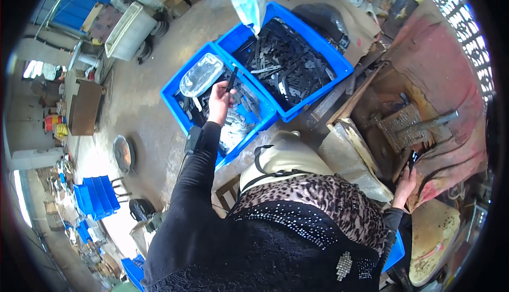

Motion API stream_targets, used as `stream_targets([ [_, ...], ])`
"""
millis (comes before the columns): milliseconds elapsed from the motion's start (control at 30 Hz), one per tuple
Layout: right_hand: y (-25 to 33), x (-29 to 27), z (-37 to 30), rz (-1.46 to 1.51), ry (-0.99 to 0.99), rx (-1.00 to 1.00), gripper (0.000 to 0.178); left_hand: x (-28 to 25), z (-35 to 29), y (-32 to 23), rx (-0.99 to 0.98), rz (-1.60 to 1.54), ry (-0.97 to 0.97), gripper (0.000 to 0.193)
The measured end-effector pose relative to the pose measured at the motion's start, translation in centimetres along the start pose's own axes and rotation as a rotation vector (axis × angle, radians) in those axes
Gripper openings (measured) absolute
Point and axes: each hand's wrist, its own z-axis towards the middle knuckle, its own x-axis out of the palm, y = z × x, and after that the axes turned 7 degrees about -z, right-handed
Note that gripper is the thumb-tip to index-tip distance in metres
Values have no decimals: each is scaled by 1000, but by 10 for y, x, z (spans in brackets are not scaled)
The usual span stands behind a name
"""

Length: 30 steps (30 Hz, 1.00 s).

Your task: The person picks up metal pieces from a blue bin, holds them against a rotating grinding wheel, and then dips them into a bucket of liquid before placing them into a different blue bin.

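Head: left hand pinches black strip, right hand dark piece

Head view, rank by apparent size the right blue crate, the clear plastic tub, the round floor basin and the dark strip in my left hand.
Right blue crate
Clear plastic tub
Round floor basin
Dark strip in your left hand
The third seems farther off, so true sizes may differ.

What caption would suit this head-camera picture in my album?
Left hand holding a dark strip over a blue bin, right hand gripping a dark piece.
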Motion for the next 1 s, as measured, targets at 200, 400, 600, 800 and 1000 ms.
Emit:
stream_targets([
  [200, 7, 8, -7, -317, -156, -129, 23, 142, -16, -72, 378, -4, 472, 37],
  [400, 57, 10, -23, -291, -127, -110, 22, 303, -65, -78, 861, 179, 907, 36],
  [600, 68, 4, -29, -382, -237, -104, 19, 376, -90, -47, 953, 384, 1039, 33],
  [800, 50, 7, -23, -409, -334, -150, 17, 375, -83, -36, 1106, 564, 957, 27],
  [1000, 45, 2, -18, -257, -308, -203, 21, 369, -90, -38, 1181, 590, 957, 11],
])
